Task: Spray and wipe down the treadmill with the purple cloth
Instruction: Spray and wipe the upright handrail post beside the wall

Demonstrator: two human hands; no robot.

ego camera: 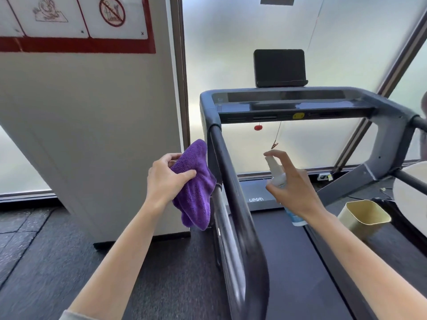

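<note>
The grey treadmill [381, 125] fills the middle and right, its dark left handrail [233, 188] running toward me and its belt [286, 262] below. My left hand [167, 179] grips a bunched purple cloth [196, 188] just left of that handrail, the cloth hanging against the rail's outer side. My right hand [293, 188] holds a small white spray bottle [276, 172] over the belt, right of the handrail, with the index finger on top of the nozzle, which points left toward the rail.
A white pillar [92, 135] stands close on the left of the treadmill. A dark tablet [279, 66] sits on the console. A red safety key [258, 127] and clip cord hang below it. A cream bin [364, 215] and a white round object [413, 192] stand at the right.
</note>
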